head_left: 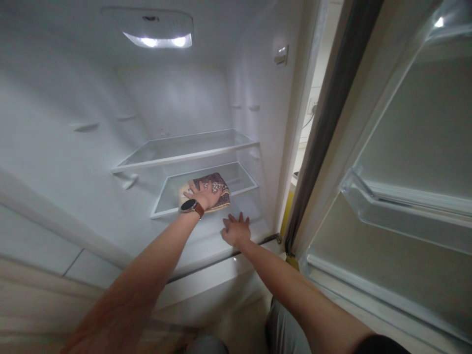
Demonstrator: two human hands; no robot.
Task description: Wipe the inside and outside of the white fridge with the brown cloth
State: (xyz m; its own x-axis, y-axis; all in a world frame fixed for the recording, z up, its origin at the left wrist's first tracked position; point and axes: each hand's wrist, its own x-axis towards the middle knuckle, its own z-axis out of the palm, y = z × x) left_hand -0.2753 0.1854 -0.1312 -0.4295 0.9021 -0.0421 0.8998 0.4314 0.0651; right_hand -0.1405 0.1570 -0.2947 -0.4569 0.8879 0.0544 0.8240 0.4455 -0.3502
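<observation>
Fridge (184, 98), w/ its door open, fills most of the view, L side cut off by the frame; door (416, 123) on the R, also cut off, w/ a clear bin (413, 223) running out of view. Inside, 2 white-rimmed shelves: upper shelf (191, 146), then lower shelf (171, 195) beneath, its near rim partly hidden. Near, btm edge: grey trousers (287, 327), mostly cut off, & a bit of dark sleeve (379, 344) at btm R. Lit lamp (158, 37) up top, glare washing out detail. Brown-&-cream cloth (224, 199) is at the near rim of lower shelf, R of its L corner; middle covered by L hand (205, 195), palm down on it, fingers spread apart. Cloth's underside & folds hard to make out. R hand (236, 231) is nearer & to the R, on the fridge floor (204, 243), fingers also apart; palm hidden. L wrist has a watch (188, 205), dark dial, brown strap; dial marks too small to read. Pale pattern on cloth is too blurred to tell if it's lettering. Small white switch (281, 56) high on R wall, detail unclear.
</observation>
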